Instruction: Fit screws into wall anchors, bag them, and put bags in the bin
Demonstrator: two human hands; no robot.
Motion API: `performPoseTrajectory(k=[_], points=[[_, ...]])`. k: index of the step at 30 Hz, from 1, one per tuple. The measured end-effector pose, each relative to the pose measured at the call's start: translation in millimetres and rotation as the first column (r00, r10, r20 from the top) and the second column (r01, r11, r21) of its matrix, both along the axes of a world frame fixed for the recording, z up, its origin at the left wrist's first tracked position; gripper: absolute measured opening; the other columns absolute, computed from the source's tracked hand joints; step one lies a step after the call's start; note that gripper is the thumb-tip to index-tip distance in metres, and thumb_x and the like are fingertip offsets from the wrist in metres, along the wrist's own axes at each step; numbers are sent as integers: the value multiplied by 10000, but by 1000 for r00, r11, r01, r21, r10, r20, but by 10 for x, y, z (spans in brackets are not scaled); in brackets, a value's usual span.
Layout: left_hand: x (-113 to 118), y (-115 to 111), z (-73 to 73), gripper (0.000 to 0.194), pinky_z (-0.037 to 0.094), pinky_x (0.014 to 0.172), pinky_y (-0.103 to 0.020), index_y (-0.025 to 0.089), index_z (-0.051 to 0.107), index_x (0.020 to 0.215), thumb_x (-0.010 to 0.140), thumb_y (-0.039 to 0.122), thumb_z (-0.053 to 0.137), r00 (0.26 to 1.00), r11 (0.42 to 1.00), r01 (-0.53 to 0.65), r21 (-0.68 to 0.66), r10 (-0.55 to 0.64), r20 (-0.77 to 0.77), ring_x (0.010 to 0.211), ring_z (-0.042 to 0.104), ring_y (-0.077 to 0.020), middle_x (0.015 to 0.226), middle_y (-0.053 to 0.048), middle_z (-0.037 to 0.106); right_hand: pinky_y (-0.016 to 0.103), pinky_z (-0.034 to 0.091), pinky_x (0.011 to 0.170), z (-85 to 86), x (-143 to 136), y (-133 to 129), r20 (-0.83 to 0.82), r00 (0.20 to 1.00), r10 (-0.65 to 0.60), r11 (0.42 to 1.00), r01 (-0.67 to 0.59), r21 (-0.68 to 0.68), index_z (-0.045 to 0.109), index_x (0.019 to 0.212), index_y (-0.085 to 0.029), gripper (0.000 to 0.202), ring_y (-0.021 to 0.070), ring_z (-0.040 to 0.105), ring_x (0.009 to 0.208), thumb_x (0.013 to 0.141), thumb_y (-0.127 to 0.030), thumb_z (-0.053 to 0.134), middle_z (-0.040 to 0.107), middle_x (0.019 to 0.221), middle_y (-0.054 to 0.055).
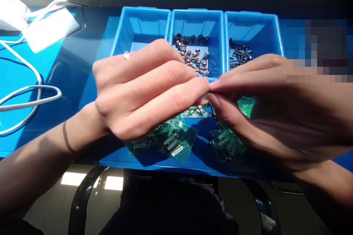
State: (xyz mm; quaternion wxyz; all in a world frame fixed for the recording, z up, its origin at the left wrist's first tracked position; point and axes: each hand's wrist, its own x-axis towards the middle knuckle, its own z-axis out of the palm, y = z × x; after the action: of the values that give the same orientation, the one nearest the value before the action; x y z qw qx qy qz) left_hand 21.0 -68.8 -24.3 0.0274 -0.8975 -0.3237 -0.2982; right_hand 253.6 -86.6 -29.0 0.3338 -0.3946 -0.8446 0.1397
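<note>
My left hand [149, 91] and my right hand [275, 106] meet fingertip to fingertip in front of the middle bin. Both are closed in a pinch; what lies between the fingertips is hidden. Right below them, a dark screw [209, 116] shows beside a clear bag [193, 111]. Under my left hand lies a greenish clear bag [176, 143] with slotted metal pieces inside. Another bag [227, 143], holding pale and greenish slim pieces, lies below my right hand.
Three blue bins stand in a row: the left bin [146, 8], the middle bin [197, 11] with silvery hex-head screws [194, 57], the right bin [252, 14] with dark screws [241, 53]. White cable [38, 73] and white papers [53, 29] lie at left on the blue table [165, 169].
</note>
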Motion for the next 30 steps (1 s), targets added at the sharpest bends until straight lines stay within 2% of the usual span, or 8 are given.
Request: performPoseTrajectory(k=[4,10,12,15,18,21,26,30], points=[[-22,-20,-22,270,676,953,-398,290,614,1282,1014,272,629,998,999,-11,38,14,-63,1088,769,-196,1150,79,767,344,611,741,-5,-2,-7,-194,978,-72,995,56,-86,767,1033,-205,90,163,737,859,994,-253,701,798,975,44],[-21,-38,3,189,660,926,-445,270,640,1197,1028,353,623,992,1000,18,10,-16,-121,1100,763,-232,1156,24,785,364,601,687,4,-10,-23,-230,970,-73,995,54,-88,731,1005,-253,78,161,738,840,1003,-189,684,801,981,0],[-12,-1,-14,199,668,925,-420,291,634,1206,1015,346,645,995,1000,0,13,1,-101,1080,768,-212,1130,55,786,386,611,709,7,-1,-12,-239,967,-85,992,60,-112,720,991,-258,118,187,748,865,1010,-161,656,799,989,15],[9,51,-42,172,678,887,-378,315,649,1173,1002,326,657,999,998,-8,64,11,-39,1034,773,-178,1095,102,772,371,625,697,-2,22,7,-268,963,-16,997,-5,-79,715,971,-247,112,189,752,858,966,-136,703,798,978,20],[8,60,-53,156,677,842,-404,308,685,1142,1000,370,666,999,997,36,74,-33,-40,1008,780,-208,1083,71,776,370,641,686,-12,29,0,-272,962,-6,994,-25,-111,717,985,-251,137,186,746,850,942,-120,715,795,996,10],[-42,51,-66,225,675,939,-431,326,656,1229,1004,314,659,994,998,41,40,-37,-101,1095,772,-232,1167,55,765,382,643,690,-2,19,-23,-265,962,-65,985,19,-174,720,994,-253,127,189,738,849,969,-133,685,789,993,15],[-113,127,-147,362,657,883,-430,262,575,1318,972,277,683,979,980,127,153,-98,-181,1098,757,-261,1172,-31,765,374,644,706,13,8,-36,-262,962,-77,986,35,-161,743,967,-246,84,191,739,863,970,-170,708,790,967,18],[-107,206,-185,371,623,782,-443,207,580,1278,950,324,709,981,952,172,254,-141,-134,1015,757,-280,1093,-68,766,353,660,705,-32,13,-28,-296,951,-85,990,48,-131,760,954,-281,131,188,750,852,943,-154,730,801,973,-19]])
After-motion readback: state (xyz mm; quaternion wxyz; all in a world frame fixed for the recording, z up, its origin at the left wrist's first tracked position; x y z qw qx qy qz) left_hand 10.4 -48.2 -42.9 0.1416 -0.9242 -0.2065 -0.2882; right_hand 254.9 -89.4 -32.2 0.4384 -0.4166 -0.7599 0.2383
